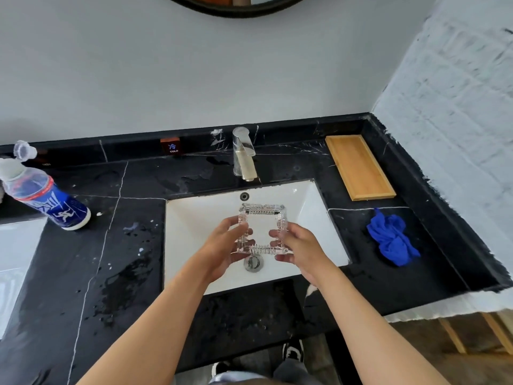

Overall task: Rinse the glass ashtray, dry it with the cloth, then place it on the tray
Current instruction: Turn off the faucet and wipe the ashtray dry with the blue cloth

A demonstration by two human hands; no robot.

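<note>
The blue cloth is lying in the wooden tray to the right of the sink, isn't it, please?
Not quite: the head view shows the blue cloth lying on the black counter, nearer than the wooden tray, which holds nothing. Both are right of the sink.

Clear ribbed ashtray (262,229) over the white sink (194,218); right of the sink, blue cloth (391,240), tan tray (359,168); black white-veined counter (133,190) around it

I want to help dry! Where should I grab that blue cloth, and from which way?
Grab the blue cloth at its bunched, knotted middle, coming straight down from above. It lies crumpled on the black counter right of the sink, so the raised lump gives fingers the most to pinch. Both hands hold the glass ashtray now.
</note>
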